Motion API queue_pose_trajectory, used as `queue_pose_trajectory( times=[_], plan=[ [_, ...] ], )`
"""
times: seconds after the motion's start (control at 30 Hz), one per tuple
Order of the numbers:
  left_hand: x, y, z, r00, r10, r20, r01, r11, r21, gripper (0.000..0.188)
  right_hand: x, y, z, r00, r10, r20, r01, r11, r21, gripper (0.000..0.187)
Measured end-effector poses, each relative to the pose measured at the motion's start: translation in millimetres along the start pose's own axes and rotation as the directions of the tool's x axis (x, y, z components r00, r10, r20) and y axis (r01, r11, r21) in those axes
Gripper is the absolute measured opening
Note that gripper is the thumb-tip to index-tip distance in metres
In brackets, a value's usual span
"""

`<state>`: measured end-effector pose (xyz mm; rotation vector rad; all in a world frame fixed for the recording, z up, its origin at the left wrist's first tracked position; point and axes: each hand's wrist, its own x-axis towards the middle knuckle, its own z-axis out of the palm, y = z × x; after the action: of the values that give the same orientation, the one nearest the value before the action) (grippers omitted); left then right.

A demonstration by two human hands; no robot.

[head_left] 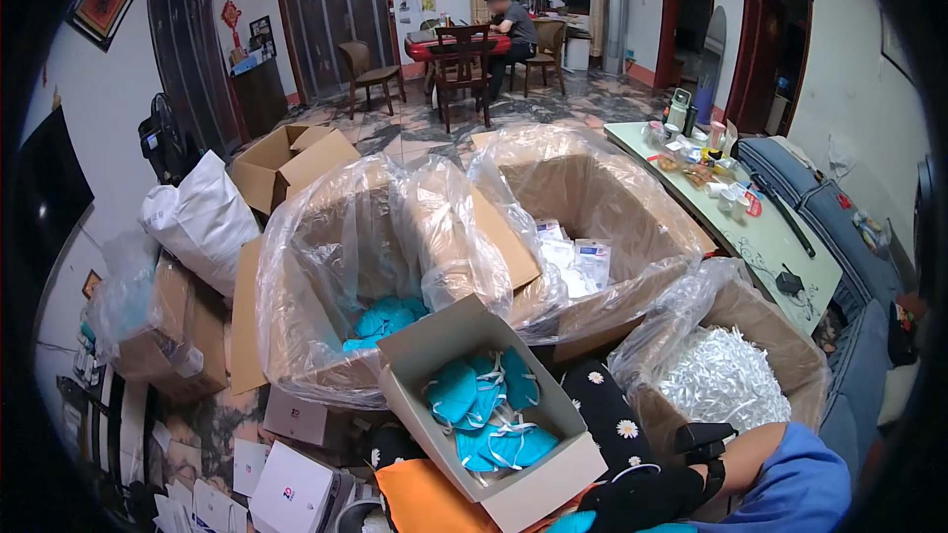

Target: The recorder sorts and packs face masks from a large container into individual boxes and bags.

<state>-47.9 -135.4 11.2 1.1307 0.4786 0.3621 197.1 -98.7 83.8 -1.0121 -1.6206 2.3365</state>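
One hand of yours shows, the right hand [642, 498], in a black glove at the lower edge with a blue sleeve [790, 484] behind it; the picture does not let you tell whether its fingers are spread or closed, or whether they grip anything. Just beside it, to your left, an open grey cardboard box [553, 469] rests on your lap and holds a heap of teal face masks [484, 415] with white ear loops. Your left hand is out of view. Beyond the small box stand two large cartons lined with clear plastic: the left carton [326, 266] has more teal masks at its bottom, the middle carton [612, 207] holds small white packets. A third lined carton [780, 355], near your right forearm, is full of white loose strips.
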Motion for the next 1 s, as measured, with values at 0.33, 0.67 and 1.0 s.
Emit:
queue_pose_trajectory(
  times=[0.33, 0.67, 1.0],
  plan=[
    [-9.3, -2.6, 0.4, 1.000, 0.014, -0.024, -0.013, 0.999, 0.053, 0.027, 0.2, -8.5, 14.4, 0.975, -0.173, -0.138, 0.173, 0.985, -0.010, 0.040],
    [-3.9, -10.4, -3.2, 0.998, 0.062, -0.010, -0.061, 0.995, 0.074, 0.027, 17.8, 2.2, 14.7, 0.892, 0.079, -0.444, -0.014, 0.989, 0.149, 0.055],
    [-3.6, -21.0, -6.5, 0.988, 0.120, 0.098, -0.142, 0.953, 0.266, 0.027, -1.6, -20.6, 16.5, 0.998, 0.021, 0.055, -0.016, 0.997, -0.080, 0.044]
  ],
)
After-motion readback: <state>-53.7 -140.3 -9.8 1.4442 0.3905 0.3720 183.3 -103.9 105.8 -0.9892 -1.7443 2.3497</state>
